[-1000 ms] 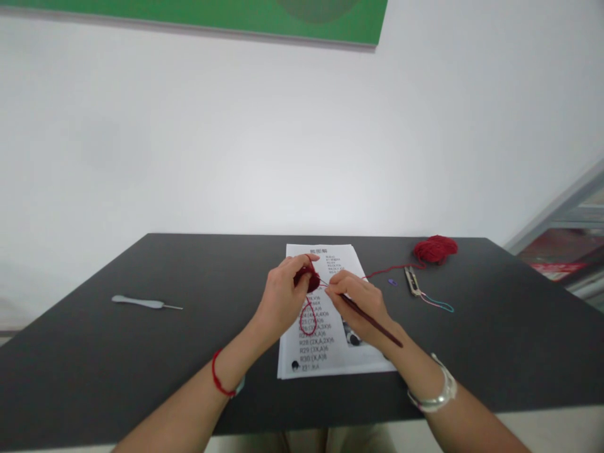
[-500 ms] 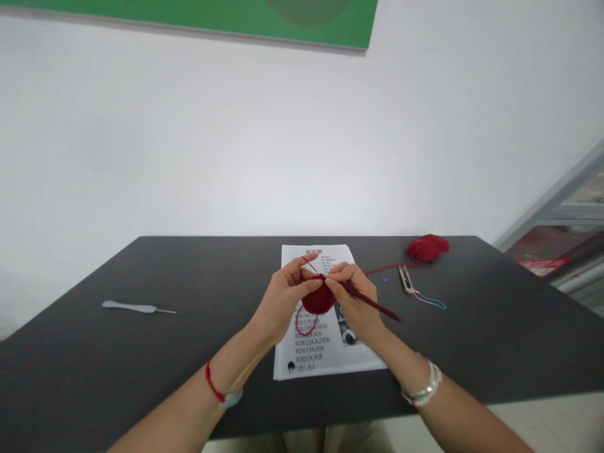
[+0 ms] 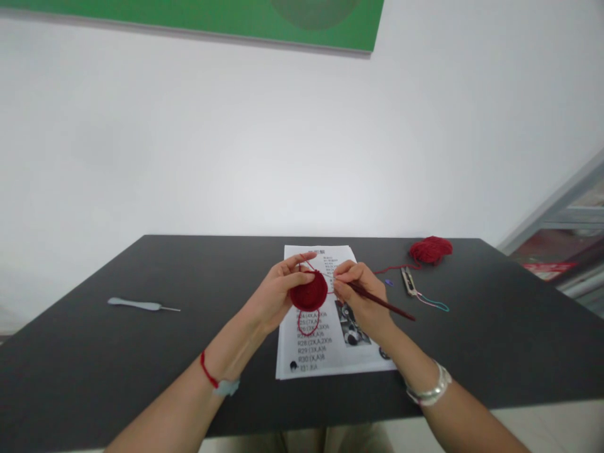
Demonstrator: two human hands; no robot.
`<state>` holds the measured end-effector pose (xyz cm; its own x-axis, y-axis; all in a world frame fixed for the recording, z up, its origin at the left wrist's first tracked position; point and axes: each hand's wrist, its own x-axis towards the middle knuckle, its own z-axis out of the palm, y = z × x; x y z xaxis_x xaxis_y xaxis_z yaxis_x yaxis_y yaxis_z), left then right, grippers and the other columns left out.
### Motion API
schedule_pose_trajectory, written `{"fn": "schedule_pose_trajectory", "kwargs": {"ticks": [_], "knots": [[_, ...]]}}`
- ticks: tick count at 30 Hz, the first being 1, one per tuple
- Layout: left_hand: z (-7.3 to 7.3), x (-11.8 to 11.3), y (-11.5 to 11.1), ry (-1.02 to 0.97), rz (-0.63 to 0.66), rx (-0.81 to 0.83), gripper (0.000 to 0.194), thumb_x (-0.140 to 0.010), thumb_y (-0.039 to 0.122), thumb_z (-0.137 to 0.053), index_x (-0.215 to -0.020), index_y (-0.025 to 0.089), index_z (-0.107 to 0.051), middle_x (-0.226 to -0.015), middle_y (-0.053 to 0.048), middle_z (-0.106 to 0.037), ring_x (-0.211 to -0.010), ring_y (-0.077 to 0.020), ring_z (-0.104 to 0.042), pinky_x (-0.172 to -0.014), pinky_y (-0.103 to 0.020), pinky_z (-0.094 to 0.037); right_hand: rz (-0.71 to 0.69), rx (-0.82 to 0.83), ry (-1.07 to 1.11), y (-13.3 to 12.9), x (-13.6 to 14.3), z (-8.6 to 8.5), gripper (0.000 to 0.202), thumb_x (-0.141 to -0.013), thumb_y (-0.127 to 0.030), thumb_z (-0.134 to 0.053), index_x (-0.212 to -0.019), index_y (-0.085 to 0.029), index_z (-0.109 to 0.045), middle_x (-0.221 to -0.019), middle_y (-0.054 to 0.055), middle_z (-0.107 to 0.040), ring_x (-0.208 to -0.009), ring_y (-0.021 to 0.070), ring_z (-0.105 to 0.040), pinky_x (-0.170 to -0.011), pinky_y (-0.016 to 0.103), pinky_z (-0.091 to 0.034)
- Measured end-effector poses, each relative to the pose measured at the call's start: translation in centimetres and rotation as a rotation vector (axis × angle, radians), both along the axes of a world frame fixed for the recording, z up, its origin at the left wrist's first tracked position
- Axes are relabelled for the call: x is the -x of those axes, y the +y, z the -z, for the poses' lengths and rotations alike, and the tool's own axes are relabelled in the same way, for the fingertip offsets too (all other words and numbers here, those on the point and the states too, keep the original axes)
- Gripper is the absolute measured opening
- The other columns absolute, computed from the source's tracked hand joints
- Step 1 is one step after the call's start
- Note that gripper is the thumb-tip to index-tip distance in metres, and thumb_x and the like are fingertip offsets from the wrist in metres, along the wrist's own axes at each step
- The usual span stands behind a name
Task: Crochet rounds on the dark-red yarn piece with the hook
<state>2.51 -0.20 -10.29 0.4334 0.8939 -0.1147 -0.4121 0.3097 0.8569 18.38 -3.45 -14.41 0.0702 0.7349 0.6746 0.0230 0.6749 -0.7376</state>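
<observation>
My left hand (image 3: 278, 290) pinches the edge of a round, dark red crochet piece (image 3: 309, 293), with a strand of red yarn running over its raised index finger. A loop of yarn hangs below the piece. My right hand (image 3: 362, 297) grips a crochet hook (image 3: 384, 305) with a dark reddish-brown handle, its thin metal end pointing left at the top edge of the piece. Whether the tip sits inside a stitch is too small to tell. Both hands are above printed pattern sheets (image 3: 311, 362).
Red yarn (image 3: 430, 250) lies in a bundle at the back right of the dark table (image 3: 226, 270). Near it are thread snips (image 3: 409, 282) with a coloured cord and a small purple clip (image 3: 389, 282). A grey-handled hook (image 3: 141, 305) lies at the left.
My hands have moved apart. The crochet piece has shifted left and shows more of its round face, while the hook has moved right, uncovering more of its metal shaft.
</observation>
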Motion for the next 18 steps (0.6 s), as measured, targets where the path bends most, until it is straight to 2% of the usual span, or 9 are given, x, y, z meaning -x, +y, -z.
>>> {"fn": "schedule_pose_trajectory", "kwargs": {"ticks": [5, 11, 18], "knots": [[-0.1, 0.8, 0.5, 0.044, 0.084, -0.042, 0.044, -0.058, 0.009, -0.076, -0.101, 0.013, -0.069, -0.067, 0.001, -0.064, -0.052, -0.0065, -0.053, -0.052, -0.018, -0.04, -0.149, 0.106, 0.08, 0.1, -0.7, 0.0, 0.011, -0.082, -0.021, -0.066, -0.078, -0.021, -0.056, -0.081, -0.001, -0.055, -0.053, 0.0078, -0.043, -0.046, 0.023, -0.036], [-0.3, 1.7, 0.8, 0.105, 0.196, -0.044, 0.04, -0.06, 0.009, -0.073, -0.1, 0.012, -0.071, -0.067, -0.002, -0.065, -0.053, -0.0077, -0.053, -0.051, -0.019, -0.039, -0.18, 0.146, -0.001, -0.1, -1.4, -0.5, 0.013, -0.08, -0.024, -0.068, -0.075, -0.02, -0.058, -0.08, 0.0, -0.057, -0.053, 0.008, -0.044, -0.045, 0.023, -0.035], [-0.6, 2.6, 1.1, 0.146, 0.322, -0.018, 0.037, -0.057, 0.008, -0.074, -0.094, 0.011, -0.073, -0.068, -0.002, -0.063, -0.055, -0.0083, -0.053, -0.051, -0.018, -0.04, -0.319, 0.167, 0.007, -0.1, -1.5, -1.4, 0.019, -0.077, -0.029, -0.073, -0.072, -0.02, -0.057, -0.075, 0.0, -0.056, -0.051, 0.0079, -0.044, -0.042, 0.022, -0.033]]}}
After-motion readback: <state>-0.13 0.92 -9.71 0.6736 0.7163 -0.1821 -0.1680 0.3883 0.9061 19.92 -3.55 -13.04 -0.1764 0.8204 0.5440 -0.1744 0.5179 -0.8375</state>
